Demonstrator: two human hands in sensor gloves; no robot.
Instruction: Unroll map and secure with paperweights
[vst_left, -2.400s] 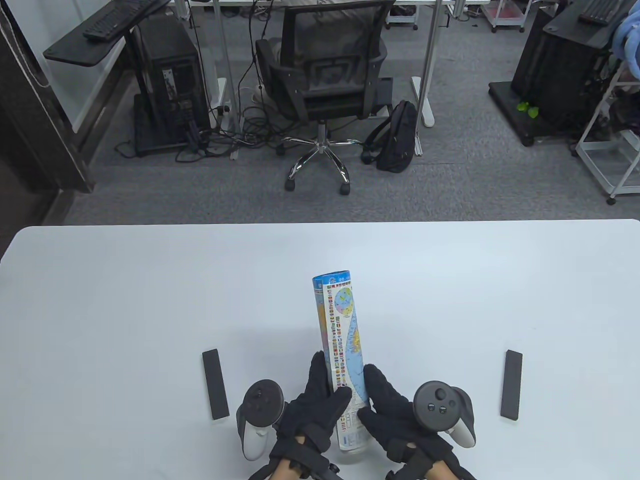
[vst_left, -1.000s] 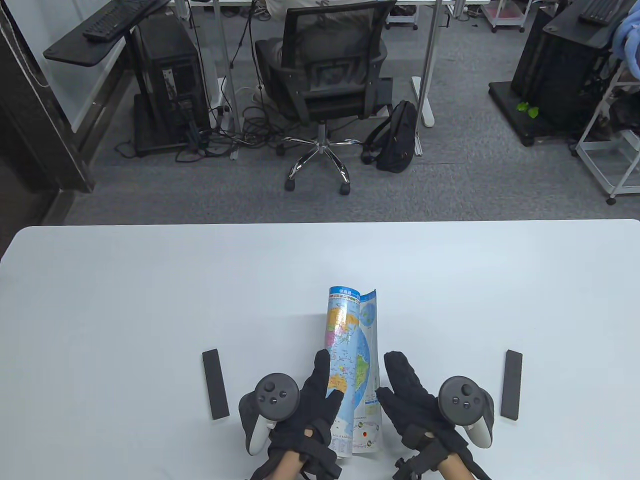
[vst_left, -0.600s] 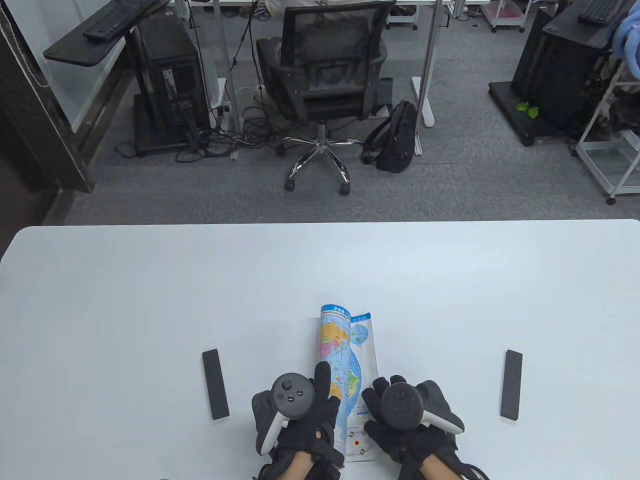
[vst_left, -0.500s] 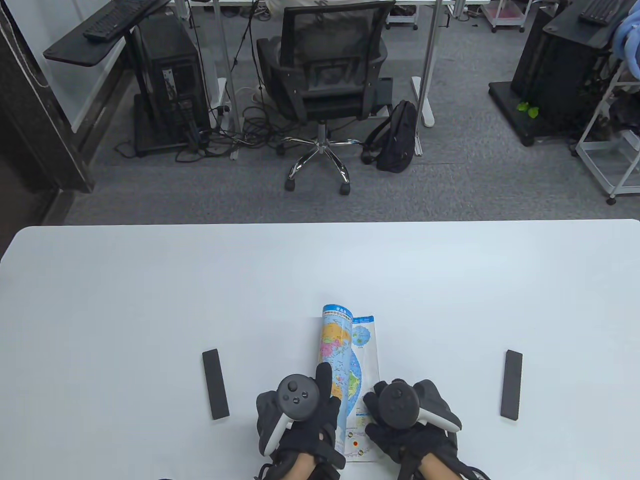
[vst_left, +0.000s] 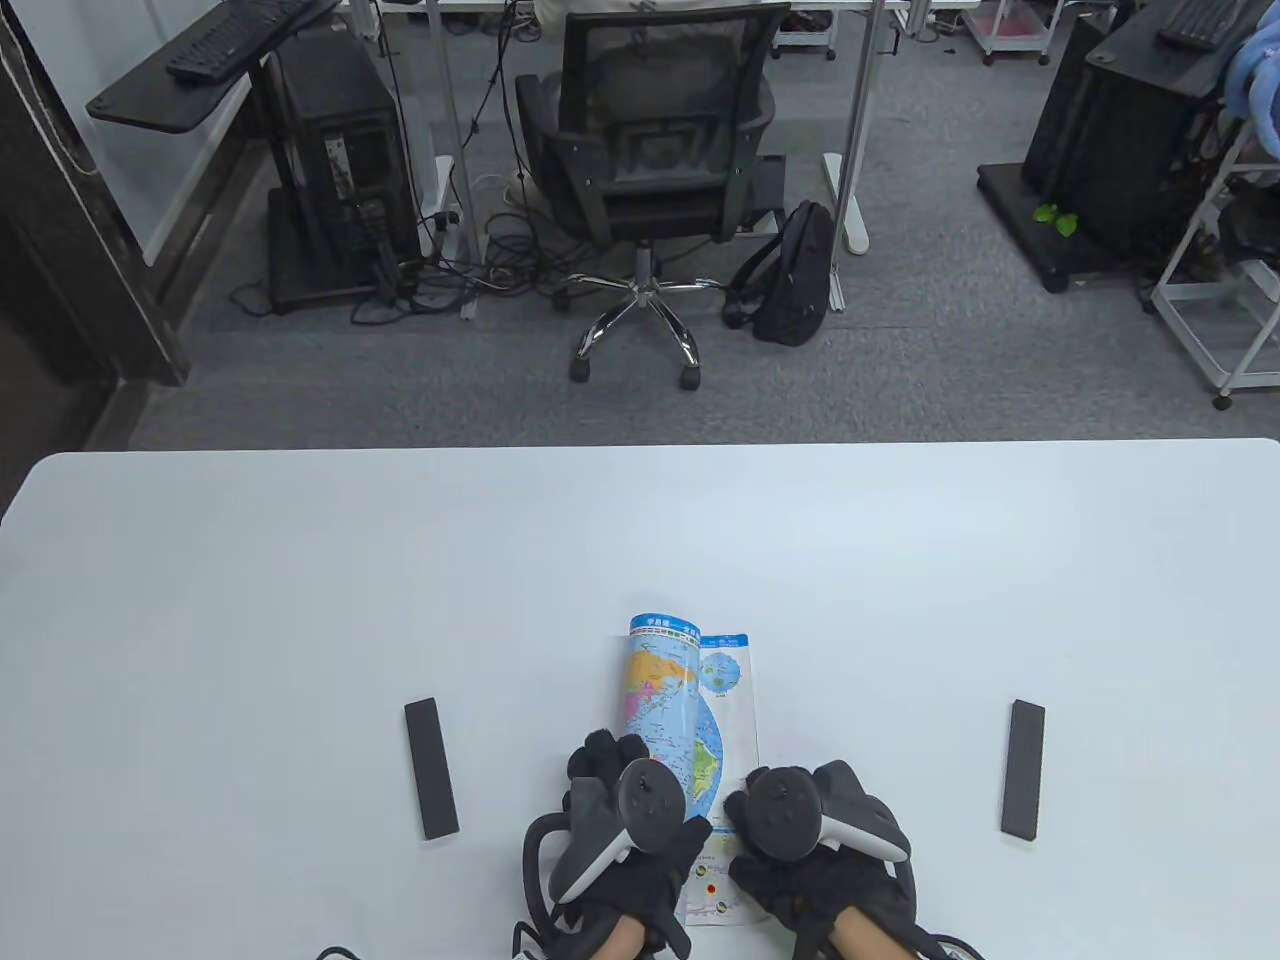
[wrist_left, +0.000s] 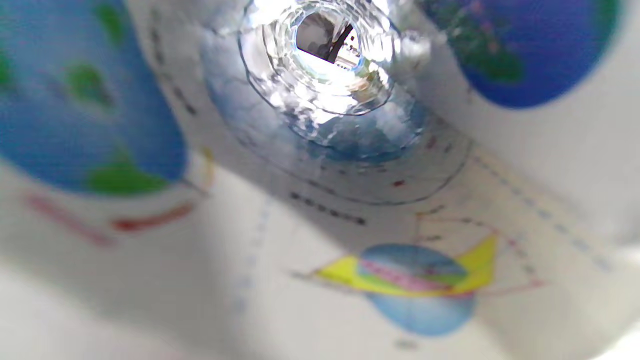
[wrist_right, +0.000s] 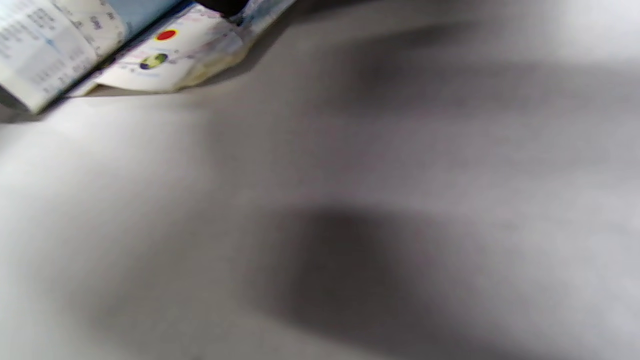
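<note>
The map (vst_left: 712, 700) lies partly unrolled near the table's front middle. Its rolled part (vst_left: 650, 680) is on the left and a flat strip on the right. My left hand (vst_left: 608, 768) lies over the roll's near end with its fingers curled around it. My right hand (vst_left: 748, 805) presses the flat free edge down, palm down. The left wrist view looks into the roll's open tube (wrist_left: 325, 60) and onto the printed sheet. The right wrist view shows the map's near corner (wrist_right: 165, 55). Two black bar paperweights lie apart from the map, one at the left (vst_left: 431, 768) and one at the right (vst_left: 1023, 768).
The white table (vst_left: 300, 600) also shows as a blurred surface in the right wrist view (wrist_right: 400, 200). Beyond its far edge stand an office chair (vst_left: 650, 140) and a backpack (vst_left: 795, 270) on the floor.
The map came down onto the table and opened a little. My left hand turned and curled over the roll, which shifted left. My right hand went palm down onto the free edge.
</note>
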